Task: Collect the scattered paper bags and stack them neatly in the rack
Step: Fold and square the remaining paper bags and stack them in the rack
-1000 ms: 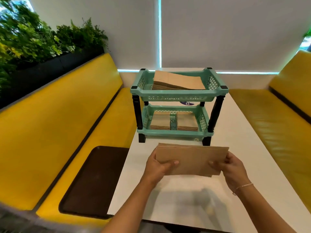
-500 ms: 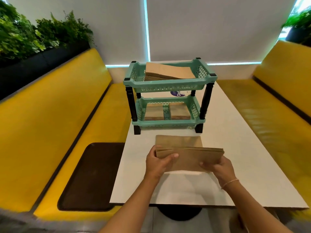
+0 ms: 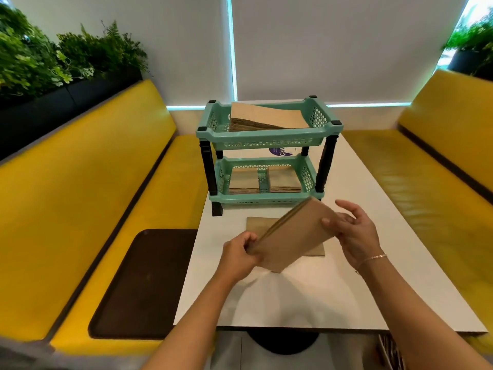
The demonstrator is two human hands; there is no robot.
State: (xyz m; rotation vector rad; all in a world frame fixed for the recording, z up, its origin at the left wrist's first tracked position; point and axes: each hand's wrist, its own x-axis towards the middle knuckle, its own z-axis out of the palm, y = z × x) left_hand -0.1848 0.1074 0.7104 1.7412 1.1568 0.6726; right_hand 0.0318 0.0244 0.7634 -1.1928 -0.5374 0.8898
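**Head view: bag stack tilted in front of the rack**

The white desk point(image 3: 346, 284) carries the green two-tier rack point(image 3: 266, 140), bags filling both tiers. In front of the rack, the left hand point(image 3: 240, 256) grips a tilted stack of paper bags point(image 3: 293, 236); the right hand point(image 3: 354, 233) touches its edge, fingers spread loosely. One flat bag point(image 3: 256, 224) lies beneath.

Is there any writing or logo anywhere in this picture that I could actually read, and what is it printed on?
"Clav": white letters on a purple sticker seen behind the rack, between its two tiers; the rest of the word is hidden by the upper tier.
The paper bags show no print on the sides in view.
No other text is visible.
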